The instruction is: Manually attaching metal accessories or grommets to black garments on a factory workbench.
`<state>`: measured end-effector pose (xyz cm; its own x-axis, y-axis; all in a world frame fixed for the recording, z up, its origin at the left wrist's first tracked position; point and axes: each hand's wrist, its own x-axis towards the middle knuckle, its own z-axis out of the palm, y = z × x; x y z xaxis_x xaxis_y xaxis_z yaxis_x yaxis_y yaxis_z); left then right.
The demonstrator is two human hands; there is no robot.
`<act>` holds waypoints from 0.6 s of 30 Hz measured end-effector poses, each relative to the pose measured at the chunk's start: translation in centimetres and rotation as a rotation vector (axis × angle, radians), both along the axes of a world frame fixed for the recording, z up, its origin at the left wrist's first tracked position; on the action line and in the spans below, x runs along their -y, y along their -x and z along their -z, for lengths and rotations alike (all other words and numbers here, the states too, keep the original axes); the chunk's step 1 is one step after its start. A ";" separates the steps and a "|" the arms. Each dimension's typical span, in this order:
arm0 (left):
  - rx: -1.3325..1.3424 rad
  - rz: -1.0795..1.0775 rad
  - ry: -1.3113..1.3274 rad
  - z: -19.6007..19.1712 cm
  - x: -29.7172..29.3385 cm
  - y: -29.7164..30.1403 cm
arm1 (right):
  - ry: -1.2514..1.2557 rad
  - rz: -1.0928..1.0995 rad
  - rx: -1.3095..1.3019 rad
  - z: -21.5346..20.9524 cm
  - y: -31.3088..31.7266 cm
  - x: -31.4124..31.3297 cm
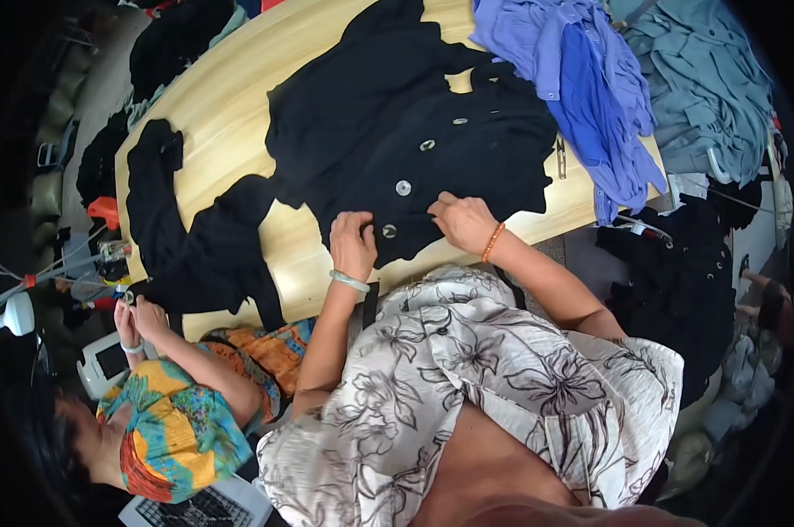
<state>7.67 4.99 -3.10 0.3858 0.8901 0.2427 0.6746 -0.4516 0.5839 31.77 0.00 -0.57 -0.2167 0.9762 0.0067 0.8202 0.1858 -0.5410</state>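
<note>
A black buttoned garment (344, 132) lies spread over the wooden table in front of me. Several large round buttons run in a slanting line down it, one button (390, 231) lying between my hands. At the garment's near edge, my left hand (354, 250) has its fingers curled down onto the cloth, closed on it. My right hand (469, 223) pinches the fabric a little farther right, beside the same row. A pale bangle circles my left wrist and an orange bead bracelet my right.
Blue-violet garments (581, 97) hang over the table's right end, beside grey-green clothes (700, 88). Small metal snips (561, 158) lie by the black garment. At left, a co-worker's hands (142, 321) hold another black garment (208, 246). More black clothing (678, 281) hangs at right.
</note>
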 end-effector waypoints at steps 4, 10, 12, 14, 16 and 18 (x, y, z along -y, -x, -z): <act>0.204 0.063 -0.009 -1.5 -1.7 -5.5 | -0.087 0.019 -0.121 0.6 0.9 0.1; 0.176 0.117 0.442 1.5 -3.0 -6.7 | -0.063 0.020 -0.148 0.3 1.2 0.9; 0.313 0.164 0.614 1.8 -3.1 -6.3 | -0.088 0.022 -0.151 -0.1 1.3 0.9; 0.557 0.183 0.742 2.6 -2.9 -5.7 | -0.120 0.034 -0.167 -0.6 1.8 0.7; 0.582 0.106 0.964 1.3 -2.8 -5.5 | -0.105 0.056 -0.166 -1.0 1.9 0.3; 0.631 0.090 1.041 1.8 -2.9 -5.3 | -0.066 0.069 -0.183 -0.7 1.7 0.0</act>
<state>12.98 7.89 -4.94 0.5282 0.7474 -0.4030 0.1322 0.3965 0.9085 30.02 -0.02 0.16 -0.1388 0.9848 0.1046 0.7212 0.1729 -0.6708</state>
